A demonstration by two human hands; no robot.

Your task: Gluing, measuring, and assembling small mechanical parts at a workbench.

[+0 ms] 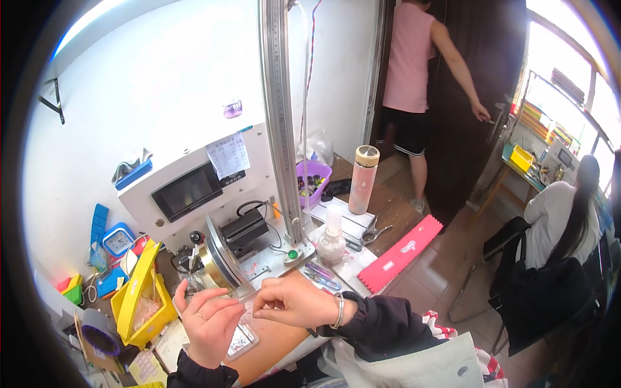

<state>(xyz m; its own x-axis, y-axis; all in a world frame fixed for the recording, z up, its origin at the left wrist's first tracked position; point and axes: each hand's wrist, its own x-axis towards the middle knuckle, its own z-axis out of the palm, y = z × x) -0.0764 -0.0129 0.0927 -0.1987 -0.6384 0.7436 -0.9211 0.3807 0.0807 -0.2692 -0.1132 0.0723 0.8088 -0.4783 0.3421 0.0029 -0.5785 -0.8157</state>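
Note:
My left hand (210, 323) is raised in front of the bench machine (200, 184), fingers stretched and partly apart, a thin ring on one of them. Just to its right, my right hand (294, 302) has thumb and fingers pressed together in a pinch. Whatever lies in that pinch is too small or hidden to make out. A bracelet (339, 309) circles my right wrist. Beneath the hands, a small clear tray (242, 341) with tiny pieces rests on the wooden tabletop (275, 349). Right behind them stands the machine's round metal wheel (223, 262).
A yellow bin (139, 301) and a tape roll (100, 336) are at left. Past my right hand are a clear bottle (332, 239), pink tumbler (364, 181), purple basket (315, 184) and pink-red strip (401, 255). One person (407, 64) stands by the door; another (563, 216) sits at right.

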